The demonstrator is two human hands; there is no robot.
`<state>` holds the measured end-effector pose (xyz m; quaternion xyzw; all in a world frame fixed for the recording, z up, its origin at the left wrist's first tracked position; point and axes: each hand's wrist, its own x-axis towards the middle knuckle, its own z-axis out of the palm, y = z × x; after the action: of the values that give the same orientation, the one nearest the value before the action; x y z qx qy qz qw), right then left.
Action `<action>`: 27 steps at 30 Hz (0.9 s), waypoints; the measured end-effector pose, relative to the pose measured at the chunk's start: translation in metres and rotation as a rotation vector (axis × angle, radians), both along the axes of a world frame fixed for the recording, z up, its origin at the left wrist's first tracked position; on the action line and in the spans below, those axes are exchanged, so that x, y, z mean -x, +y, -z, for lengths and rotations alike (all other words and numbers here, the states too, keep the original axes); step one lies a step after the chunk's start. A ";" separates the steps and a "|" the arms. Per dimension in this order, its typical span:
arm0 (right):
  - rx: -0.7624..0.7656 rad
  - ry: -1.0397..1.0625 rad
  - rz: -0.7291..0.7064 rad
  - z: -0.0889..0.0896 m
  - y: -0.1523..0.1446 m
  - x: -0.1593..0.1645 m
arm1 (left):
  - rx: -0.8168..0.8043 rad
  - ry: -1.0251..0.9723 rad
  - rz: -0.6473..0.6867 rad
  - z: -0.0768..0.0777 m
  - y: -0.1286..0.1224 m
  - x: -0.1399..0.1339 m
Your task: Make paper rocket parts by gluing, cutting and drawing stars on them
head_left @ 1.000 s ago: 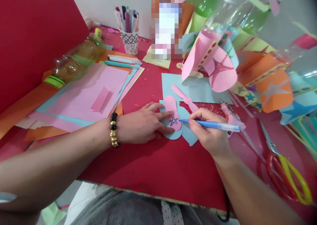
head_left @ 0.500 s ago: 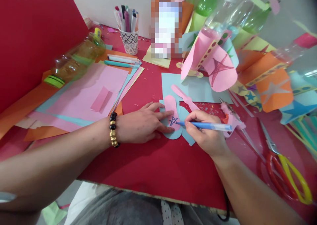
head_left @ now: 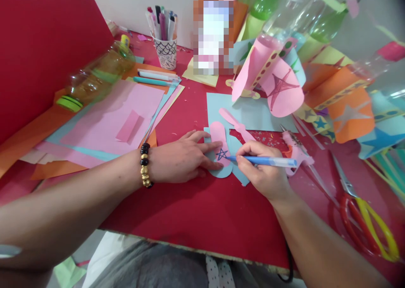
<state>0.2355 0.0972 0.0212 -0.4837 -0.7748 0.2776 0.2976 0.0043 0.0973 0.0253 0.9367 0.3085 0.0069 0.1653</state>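
My left hand (head_left: 186,157) lies flat with its fingers spread, pressing a rounded pink paper strip (head_left: 217,131) onto a light blue paper cutout (head_left: 223,172). A dark blue outlined star (head_left: 222,154) is drawn on the pink strip between my fingertips. My right hand (head_left: 264,169) grips a blue pen (head_left: 268,160), its tip at the star's right side. Just beyond that hand a pink propeller-shaped paper piece (head_left: 236,124) rests partly on a light blue sheet (head_left: 253,108). Another blue paper piece (head_left: 242,176) lies under the right fingers.
Scissors (head_left: 357,207) and a pink glue gun (head_left: 295,148) lie at right. Bottles dressed in paper, including a pink one (head_left: 268,68), crowd the back right. Coloured sheets (head_left: 110,110), a clear bottle (head_left: 98,74) and a pen cup (head_left: 166,53) are at left and back.
Hands, pen and paper look almost the same as before. The star outline shows no clear difference.
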 end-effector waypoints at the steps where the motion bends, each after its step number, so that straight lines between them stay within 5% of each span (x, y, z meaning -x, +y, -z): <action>1: 0.001 -0.001 -0.004 0.000 0.000 0.000 | -0.001 -0.002 -0.001 0.000 0.000 0.000; 27: 0.015 0.054 0.000 0.008 0.002 0.003 | -0.028 0.018 0.012 0.000 0.000 -0.001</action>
<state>0.2320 0.0993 0.0127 -0.4783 -0.7645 0.2963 0.3146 0.0048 0.0975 0.0249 0.9408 0.3042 0.0019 0.1494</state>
